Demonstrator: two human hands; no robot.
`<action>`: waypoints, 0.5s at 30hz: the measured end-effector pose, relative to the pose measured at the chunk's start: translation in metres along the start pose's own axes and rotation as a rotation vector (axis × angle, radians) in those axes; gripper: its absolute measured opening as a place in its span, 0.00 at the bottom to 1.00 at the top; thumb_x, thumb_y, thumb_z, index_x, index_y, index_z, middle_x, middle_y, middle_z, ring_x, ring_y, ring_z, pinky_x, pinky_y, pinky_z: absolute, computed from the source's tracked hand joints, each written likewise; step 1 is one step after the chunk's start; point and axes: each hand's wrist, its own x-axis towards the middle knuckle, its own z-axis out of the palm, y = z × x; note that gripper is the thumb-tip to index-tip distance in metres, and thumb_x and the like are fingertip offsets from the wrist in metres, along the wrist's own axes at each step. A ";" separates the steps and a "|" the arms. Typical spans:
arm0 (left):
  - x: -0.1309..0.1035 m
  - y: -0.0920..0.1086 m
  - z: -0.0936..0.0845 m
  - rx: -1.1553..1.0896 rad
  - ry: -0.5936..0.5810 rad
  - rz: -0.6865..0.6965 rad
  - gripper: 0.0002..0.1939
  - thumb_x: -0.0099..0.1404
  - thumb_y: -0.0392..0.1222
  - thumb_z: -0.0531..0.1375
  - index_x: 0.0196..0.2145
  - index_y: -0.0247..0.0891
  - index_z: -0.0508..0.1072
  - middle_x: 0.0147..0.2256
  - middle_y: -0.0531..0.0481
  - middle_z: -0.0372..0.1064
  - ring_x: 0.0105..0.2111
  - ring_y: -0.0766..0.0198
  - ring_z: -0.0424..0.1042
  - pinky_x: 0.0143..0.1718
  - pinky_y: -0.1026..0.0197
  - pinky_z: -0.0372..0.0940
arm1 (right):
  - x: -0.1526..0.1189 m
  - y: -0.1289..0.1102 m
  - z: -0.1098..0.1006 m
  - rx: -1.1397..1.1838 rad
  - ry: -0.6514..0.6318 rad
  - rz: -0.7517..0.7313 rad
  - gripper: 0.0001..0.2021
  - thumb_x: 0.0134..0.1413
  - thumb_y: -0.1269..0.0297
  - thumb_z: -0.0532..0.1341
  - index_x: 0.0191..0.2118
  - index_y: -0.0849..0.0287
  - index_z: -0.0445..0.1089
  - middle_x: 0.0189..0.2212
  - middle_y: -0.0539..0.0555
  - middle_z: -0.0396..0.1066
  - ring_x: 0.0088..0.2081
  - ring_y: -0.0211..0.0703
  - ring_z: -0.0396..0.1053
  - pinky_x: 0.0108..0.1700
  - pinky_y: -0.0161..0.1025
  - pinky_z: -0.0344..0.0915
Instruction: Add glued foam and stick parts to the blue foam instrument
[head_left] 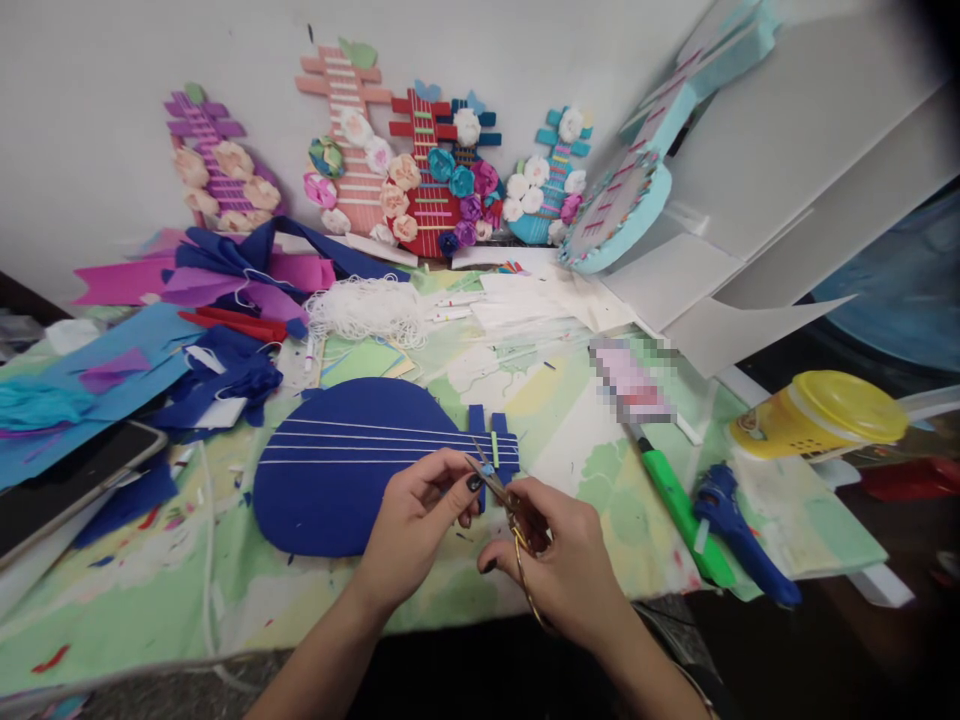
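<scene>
My right hand (559,550) has its fingers through the gold handles of a pair of scissors (519,530), whose blades point up and left. My left hand (427,510) is closed in a pinch close to the blades. A small light-blue piece (487,469) shows at its fingertips, by the blades; its full shape is hidden. Beneath both hands a dark blue lute-shaped cutout (337,500) lies flat, its neck to the right. White strings (360,433) run along it, and a light-green strip (494,448) crosses them at the neck.
Behind lie a heap of white cord (367,310) and coloured scraps (247,265). Several flower-trimmed instruments (427,190) lean against the wall. To the right are a green-handled cutter (686,515), a blue glue gun (739,540) and a yellow-lidded cup (817,415). A phone (90,470) is at left.
</scene>
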 end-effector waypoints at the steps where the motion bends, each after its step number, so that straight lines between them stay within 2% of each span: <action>1: 0.000 0.000 0.000 0.007 -0.004 0.001 0.06 0.60 0.42 0.60 0.31 0.37 0.72 0.24 0.53 0.65 0.23 0.71 0.63 0.25 0.69 0.60 | 0.000 0.000 0.000 -0.002 -0.008 0.001 0.10 0.44 0.60 0.65 0.29 0.58 0.64 0.19 0.44 0.53 0.22 0.33 0.51 0.24 0.32 0.49; 8: -0.002 -0.005 0.002 0.003 -0.028 -0.026 0.08 0.61 0.43 0.59 0.31 0.36 0.69 0.23 0.54 0.64 0.22 0.72 0.61 0.23 0.70 0.58 | 0.001 -0.001 0.001 -0.005 -0.029 0.018 0.13 0.45 0.56 0.65 0.31 0.59 0.65 0.19 0.44 0.55 0.22 0.33 0.52 0.24 0.33 0.49; 15: -0.002 -0.007 0.002 -0.004 -0.046 -0.045 0.08 0.62 0.43 0.58 0.32 0.36 0.68 0.23 0.55 0.63 0.23 0.73 0.61 0.23 0.70 0.57 | 0.000 0.001 0.004 -0.035 -0.015 -0.011 0.15 0.46 0.53 0.64 0.27 0.60 0.63 0.18 0.44 0.55 0.22 0.33 0.52 0.24 0.32 0.49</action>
